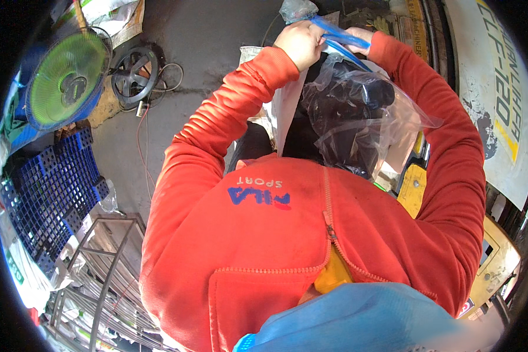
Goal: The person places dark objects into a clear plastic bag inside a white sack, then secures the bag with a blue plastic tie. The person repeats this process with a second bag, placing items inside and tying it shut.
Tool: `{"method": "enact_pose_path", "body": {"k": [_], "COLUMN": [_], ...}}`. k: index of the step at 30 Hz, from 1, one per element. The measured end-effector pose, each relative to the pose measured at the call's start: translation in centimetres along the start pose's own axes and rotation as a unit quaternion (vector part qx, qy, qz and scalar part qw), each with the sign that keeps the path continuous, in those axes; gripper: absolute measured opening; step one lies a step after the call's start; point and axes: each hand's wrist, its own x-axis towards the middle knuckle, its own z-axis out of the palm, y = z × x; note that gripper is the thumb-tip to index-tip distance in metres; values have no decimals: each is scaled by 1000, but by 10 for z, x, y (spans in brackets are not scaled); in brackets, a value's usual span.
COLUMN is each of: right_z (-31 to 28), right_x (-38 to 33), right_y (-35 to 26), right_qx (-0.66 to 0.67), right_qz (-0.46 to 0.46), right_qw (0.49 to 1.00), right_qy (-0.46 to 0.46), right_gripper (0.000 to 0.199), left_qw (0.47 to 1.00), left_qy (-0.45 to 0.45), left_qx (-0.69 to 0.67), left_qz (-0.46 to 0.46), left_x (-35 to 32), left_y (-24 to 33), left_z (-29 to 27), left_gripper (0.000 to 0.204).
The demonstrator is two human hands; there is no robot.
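Observation:
Both my hands are held out ahead at the top of the view, with a blue plastic strip (341, 36) stretched between them. My left hand (302, 44) is closed in a fist around the strip's left part. A bunch of clear plastic (298, 10) sticks up just beyond that fist. My right hand (358, 39) grips the strip's other side, its fingers partly hidden behind the blue. Below the hands hangs a crumpled clear plastic bag (349, 108) in front of my dark-clad legs. Beside it, under my left forearm, is a white sheet or sack (286, 108).
On the left stand a green-bladed fan (64, 88) with its round base (135, 73), a blue plastic pallet (53, 188) and a metal rack (102, 264). Cables (145, 141) run over the grey floor. A white machine panel (498, 88) and yellow machine parts (413, 188) are at right.

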Motion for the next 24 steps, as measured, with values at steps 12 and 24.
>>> {"method": "enact_pose_path", "body": {"k": [12,24], "right_z": [24,2], "right_x": [-18,-15], "right_y": [-23,-6], "right_qx": [259,167], "right_qz": [75,-69], "right_qw": [962,983], "right_qy": [44,-4], "right_gripper": [38,26], "left_qw": [999,989], "left_qy": [-1,-17], "left_qx": [-4,-111], "left_qz": [-54,-98], "left_x": [8,9], "left_y": [6,-7], "left_z": [5,22], "left_gripper": [13,12]}}
